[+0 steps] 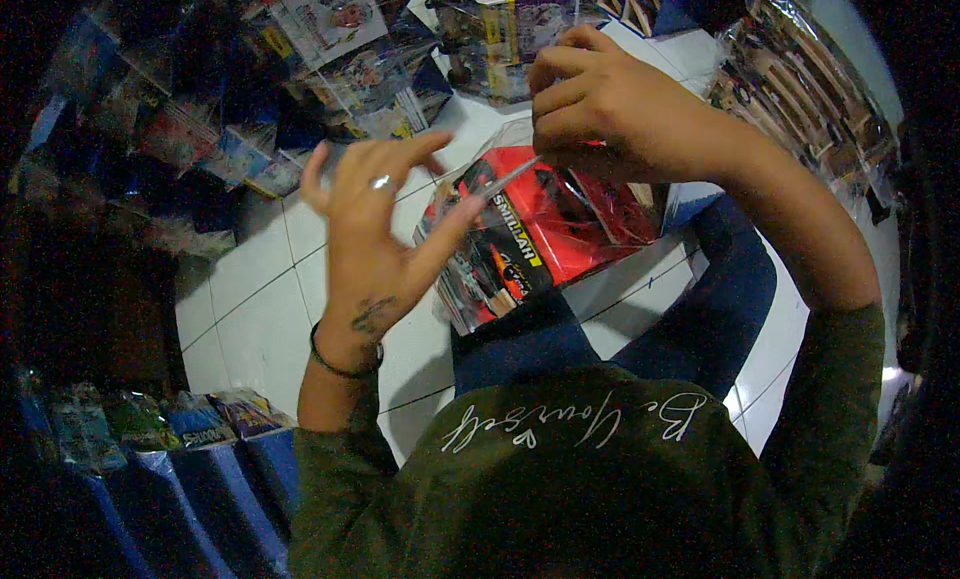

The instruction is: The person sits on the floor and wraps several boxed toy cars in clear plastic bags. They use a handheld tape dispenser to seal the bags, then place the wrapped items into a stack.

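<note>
Pinching what looks like the upper end of a clear strip [512, 180], the right hand [612, 107] has its fingers curled closed above a red box [560, 259]; from here the fingertips are partly hidden. The left hand [372, 204] is spread wide, a bit blurred, holding nothing I can make out. Its thumb reaches to the strip's lower end, though I cannot tell whether they touch. With the strip stretched slantwise between, the hands seem set apart to keep it straight and off the shiny wrapping.

The box, sheathed in clear plastic, sits tilted by the blue trouser legs [725, 299], its near edge against the left one, presumably so the lap steadies it while both hands stay free. Around lies white tiled floor [250, 269]. Beyond, wrapped packs [180, 129] crowd the left, a yellow-and-dark pack [505, 39] stands ahead, and a wrapped brown bundle [815, 99] leans rightward, all seemingly ringed within easy reach.
</note>
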The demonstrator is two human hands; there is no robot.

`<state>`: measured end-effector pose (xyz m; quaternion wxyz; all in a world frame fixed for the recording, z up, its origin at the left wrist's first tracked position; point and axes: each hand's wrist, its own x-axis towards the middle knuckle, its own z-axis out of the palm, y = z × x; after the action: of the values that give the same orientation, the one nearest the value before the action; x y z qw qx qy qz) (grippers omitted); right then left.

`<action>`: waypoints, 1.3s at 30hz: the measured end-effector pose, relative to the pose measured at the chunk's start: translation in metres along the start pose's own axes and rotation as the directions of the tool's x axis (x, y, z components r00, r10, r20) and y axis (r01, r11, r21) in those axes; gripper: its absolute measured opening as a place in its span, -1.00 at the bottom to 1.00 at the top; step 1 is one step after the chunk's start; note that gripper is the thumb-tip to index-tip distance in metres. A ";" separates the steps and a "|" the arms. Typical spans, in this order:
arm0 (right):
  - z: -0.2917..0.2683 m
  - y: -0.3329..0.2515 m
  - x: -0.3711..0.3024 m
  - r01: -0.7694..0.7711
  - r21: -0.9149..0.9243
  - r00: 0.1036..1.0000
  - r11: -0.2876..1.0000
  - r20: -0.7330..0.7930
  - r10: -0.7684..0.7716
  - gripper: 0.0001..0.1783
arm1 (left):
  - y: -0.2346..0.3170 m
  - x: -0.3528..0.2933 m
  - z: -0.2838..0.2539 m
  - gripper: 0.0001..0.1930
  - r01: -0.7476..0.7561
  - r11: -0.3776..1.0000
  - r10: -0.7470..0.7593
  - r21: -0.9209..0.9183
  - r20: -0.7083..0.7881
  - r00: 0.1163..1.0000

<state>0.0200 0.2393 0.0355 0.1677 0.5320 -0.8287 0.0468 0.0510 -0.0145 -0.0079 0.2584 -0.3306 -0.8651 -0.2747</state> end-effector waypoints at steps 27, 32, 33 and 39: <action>-0.049 0.031 -0.087 -0.394 -0.322 0.918 0.861 -0.187 0.350 -0.84 | 0.007 0.002 0.054 -0.93 -0.070 0.997 0.070 0.020 -0.021 0.997; 0.010 -0.016 -0.149 -0.563 -0.222 0.737 0.796 -0.571 0.362 -0.72 | 0.011 -0.013 0.065 -0.78 -0.110 0.986 0.100 -0.123 -0.089 0.991; 0.028 -0.028 -0.175 -0.711 -0.201 0.640 0.674 -0.581 0.502 -0.70 | 0.012 -0.014 0.068 -0.78 -0.079 0.991 0.074 -0.107 -0.047 0.996; 0.095 -0.072 -0.335 -0.814 -0.110 -0.569 -0.570 -0.046 0.821 -0.39 | 0.001 -0.024 0.089 -0.84 -0.178 0.980 0.162 -0.089 -0.164 0.973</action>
<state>0.1897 0.4739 -0.1709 0.0288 -0.4932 -0.8623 0.1114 0.0437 0.0336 -0.0866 0.3304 -0.3940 -0.7955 -0.3206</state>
